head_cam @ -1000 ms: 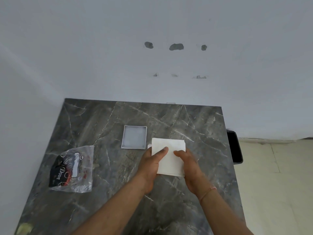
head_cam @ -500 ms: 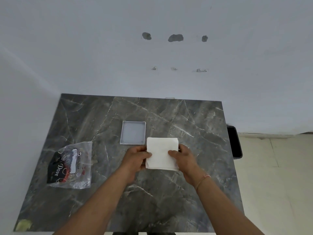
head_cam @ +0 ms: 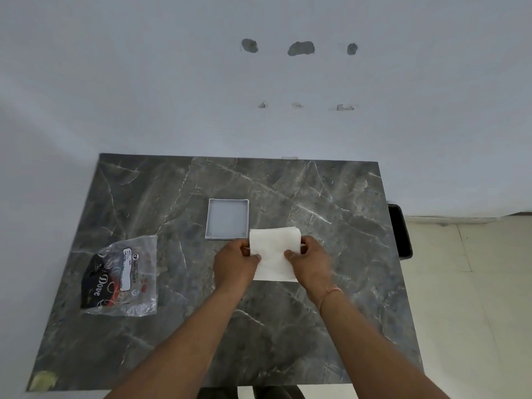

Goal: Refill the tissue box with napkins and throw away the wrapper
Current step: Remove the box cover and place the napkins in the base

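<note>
Both hands pinch one stack of white napkins [head_cam: 275,254]: the left hand [head_cam: 233,262] closed on its left edge, the right hand [head_cam: 311,262] closed on its right edge. The open grey tissue box [head_cam: 227,219] sits on the bench [head_cam: 288,326] just beyond and left of the stack, touching or overlapping its far-left corner, nearer the left hand. The empty wrapper [head_cam: 121,276] lies well left of the box.

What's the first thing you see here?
Two hands, left hand and right hand, grip a white stack of paper napkins mid-table. Just behind sits a shallow grey square tissue box; a crumpled clear plastic wrapper lies at the left of the grey marble table.
</note>
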